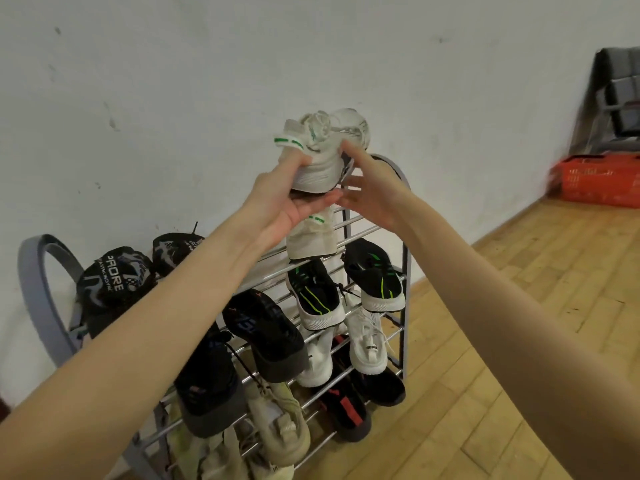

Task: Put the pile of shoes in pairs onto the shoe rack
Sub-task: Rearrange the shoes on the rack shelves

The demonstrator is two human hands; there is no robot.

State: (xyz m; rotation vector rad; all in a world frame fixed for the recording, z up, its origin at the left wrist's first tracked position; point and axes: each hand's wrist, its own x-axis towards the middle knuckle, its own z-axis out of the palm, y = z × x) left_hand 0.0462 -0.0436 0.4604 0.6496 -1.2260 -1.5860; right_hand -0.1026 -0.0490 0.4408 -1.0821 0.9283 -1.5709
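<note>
A person's left hand [287,199] grips a white knit sneaker with green heel stripes [320,150] from below — thumb hooked into the collar, fingers stretched flat under the sole — holding it above the top tier of a grey metal shoe rack [405,244] against a white wall [173,81]. The right hand [374,192] is open beside it, fingertips touching the shoe's side near the heel.

Just below the left palm, the matching white sneaker [311,237] lies on the top tier, heel toward the camera. One tier down at the right sit a pair of black sneakers with neon-green stripes and white soles [318,299]; under them, a pair of white lace-up sneakers [367,341], and lower still, black shoes with red accents [346,407].

Toward the left of the rack, two black printed shoes [114,282] rest near its curved grey end frame, two black dark-soled sneakers [266,334] tilt on the middle rails, and beige knit sneakers [277,424] fill the lower tier.

Beyond, on the wooden floor [519,341] — a red plastic basket [599,181] and dark stacked chairs [616,98].
</note>
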